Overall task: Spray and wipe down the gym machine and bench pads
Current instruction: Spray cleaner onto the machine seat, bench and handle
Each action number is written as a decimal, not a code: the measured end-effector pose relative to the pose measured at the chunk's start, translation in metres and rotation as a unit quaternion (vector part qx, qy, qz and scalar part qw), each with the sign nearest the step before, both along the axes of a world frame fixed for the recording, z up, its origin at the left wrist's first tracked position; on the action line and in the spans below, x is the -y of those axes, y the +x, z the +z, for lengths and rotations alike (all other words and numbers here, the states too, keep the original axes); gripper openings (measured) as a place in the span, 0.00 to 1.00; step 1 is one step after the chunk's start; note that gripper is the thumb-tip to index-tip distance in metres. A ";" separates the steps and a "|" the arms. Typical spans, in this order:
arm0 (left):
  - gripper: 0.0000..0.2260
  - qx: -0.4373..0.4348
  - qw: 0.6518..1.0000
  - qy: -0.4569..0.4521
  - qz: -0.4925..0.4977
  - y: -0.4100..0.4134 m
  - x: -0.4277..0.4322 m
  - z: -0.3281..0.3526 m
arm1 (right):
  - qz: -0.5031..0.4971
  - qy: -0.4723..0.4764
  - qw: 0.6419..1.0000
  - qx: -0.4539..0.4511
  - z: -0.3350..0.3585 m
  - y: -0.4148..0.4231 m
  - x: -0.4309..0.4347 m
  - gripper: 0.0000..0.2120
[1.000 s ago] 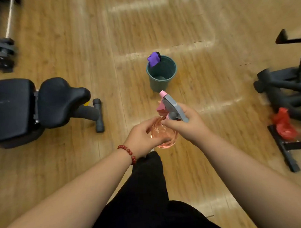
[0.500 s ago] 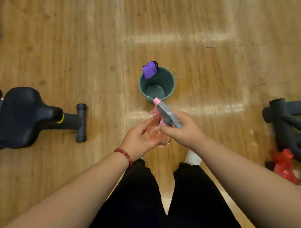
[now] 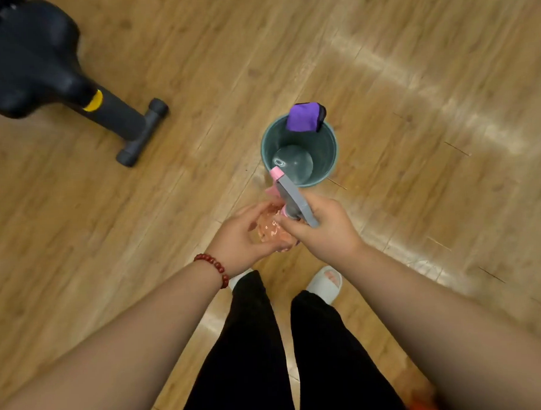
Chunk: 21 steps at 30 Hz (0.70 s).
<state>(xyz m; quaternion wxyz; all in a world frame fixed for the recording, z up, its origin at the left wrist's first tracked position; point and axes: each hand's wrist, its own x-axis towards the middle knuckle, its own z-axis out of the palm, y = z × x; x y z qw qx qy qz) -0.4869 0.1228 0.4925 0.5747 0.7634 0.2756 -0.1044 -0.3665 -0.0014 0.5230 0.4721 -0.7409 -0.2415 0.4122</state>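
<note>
Spray bottle [image 3: 274, 232] sits mid-frame in front of me, clear pink body, grey trigger head w/ a pink nozzle tip pointing away from me twd the bucket [image 3: 327, 141]. Both hands are on it. Left hand [image 3: 239, 239] wraps the body from the left, fingers curled round the far side, palm up-ish, forearm coming in from bottom left. Right hand [image 3: 323, 230] clamps the neck just under the trigger head from the right, knuckles up, thumb side twd the bottle, forearm in from bottom right. Bottle is held off the floor [image 3: 427, 76], above and just ahead of my feet.

Red bead bracelet [image 3: 214, 268] on the left wrist. Black trousers below, a white slipper [image 3: 324, 285] on the right foot.

Bucket is teal, stands upright on the wood floor just beyond the nozzle. A purple cloth [image 3: 303, 117] hangs over its far rim. Far left, well apart: black bench pad [image 3: 28, 60], its leg w/ a yellow band [image 3: 94, 101] and a crossbar foot [image 3: 141, 132] on the floor.
</note>
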 end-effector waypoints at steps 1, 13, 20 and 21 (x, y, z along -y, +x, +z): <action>0.29 -0.007 1.000 0.004 0.008 0.000 0.003 -0.011 | 0.001 -0.002 1.000 -0.001 -0.010 0.004 0.001 0.27; 0.17 -0.077 0.983 0.085 0.143 -0.024 -0.004 -0.184 | 0.011 -0.111 0.994 0.002 -0.201 0.012 -0.018 0.04; 0.16 -0.090 0.977 0.074 0.180 -0.012 -0.004 -0.300 | 0.017 -0.128 0.991 0.015 -0.340 0.007 -0.026 0.08; 0.16 -0.096 0.976 0.074 0.181 -0.010 -0.003 -0.318 | 0.016 -0.132 0.991 0.019 -0.362 0.006 -0.026 0.10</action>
